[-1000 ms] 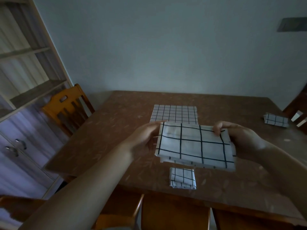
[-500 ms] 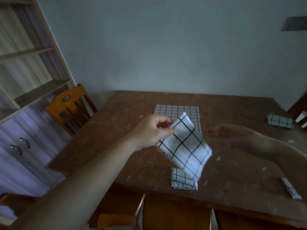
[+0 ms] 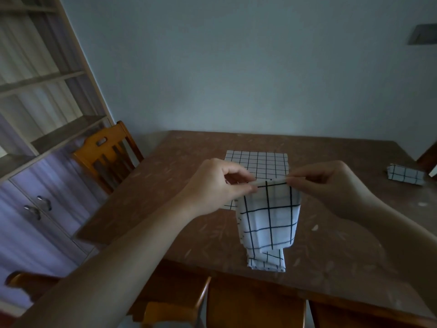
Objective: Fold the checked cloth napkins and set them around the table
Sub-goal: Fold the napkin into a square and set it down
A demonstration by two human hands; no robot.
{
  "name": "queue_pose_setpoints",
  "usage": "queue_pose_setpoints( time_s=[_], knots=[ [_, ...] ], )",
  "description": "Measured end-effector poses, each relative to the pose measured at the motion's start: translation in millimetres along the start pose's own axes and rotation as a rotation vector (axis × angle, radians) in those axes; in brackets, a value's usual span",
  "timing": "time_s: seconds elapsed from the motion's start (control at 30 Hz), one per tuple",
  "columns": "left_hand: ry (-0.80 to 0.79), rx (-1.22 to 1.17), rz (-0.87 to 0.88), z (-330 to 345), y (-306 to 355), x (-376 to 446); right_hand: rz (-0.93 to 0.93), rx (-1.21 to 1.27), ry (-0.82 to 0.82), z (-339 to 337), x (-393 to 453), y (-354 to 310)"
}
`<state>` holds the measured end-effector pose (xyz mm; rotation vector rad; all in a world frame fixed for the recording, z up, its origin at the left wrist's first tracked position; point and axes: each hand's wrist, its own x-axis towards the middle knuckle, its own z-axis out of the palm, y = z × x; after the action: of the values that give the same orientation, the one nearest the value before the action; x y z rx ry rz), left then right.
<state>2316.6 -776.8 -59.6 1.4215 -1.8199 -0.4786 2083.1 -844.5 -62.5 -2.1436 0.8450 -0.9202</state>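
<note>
My left grip (image 3: 222, 183) pinches the top left corner of a checked napkin (image 3: 269, 216), thumb and curled fingers closed on the folded upper edge. My right grip (image 3: 331, 185) pinches the same edge at its top right corner, fingertips closed on the cloth in the same way. Between the two the upper edge runs nearly level, and the napkin hangs down from it in the air above the surface (image 3: 189, 221), folded into a narrow upright panel of white cloth with dark grid lines. Its lower end hangs free and touches nothing that I can make out.

Just below the hanging cloth, near the edge of the surface closest to me, a small folded napkin (image 3: 266, 260) lies flat; the held one covers its upper part from this view. Beyond my hands, toward the middle of the surface, a larger checked napkin (image 3: 257, 162) lies spread flat, its near part hidden behind my hands and the cloth I hold. Far off to my right, close to the right edge of the surface, another folded napkin (image 3: 404, 175) sits as a small bundle, well apart from the rest.

The surface is brown with a faint leaf pattern. A wooden chair (image 3: 106, 152) stands at its left side, and the tops of more chair backs (image 3: 255, 301) show along the near edge below my arms. At far left stands a shelf unit (image 3: 42, 102) with cabinet doors under it. A plain pale wall (image 3: 236, 67) rises behind.
</note>
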Motion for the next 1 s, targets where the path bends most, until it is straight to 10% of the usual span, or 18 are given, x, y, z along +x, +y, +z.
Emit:
queue_pose_setpoints(
  time_s=[0.73,1.0],
  knots=[
    [0.236,0.033,0.180,0.3,-4.2,-5.2,0.010,-0.030,0.075,-8.5,-9.9,-3.3],
    [-0.234,0.237,0.025,6.3,17.9,5.9,-0.029,-0.162,-0.028,-2.4,-3.9,-8.8]
  ],
)
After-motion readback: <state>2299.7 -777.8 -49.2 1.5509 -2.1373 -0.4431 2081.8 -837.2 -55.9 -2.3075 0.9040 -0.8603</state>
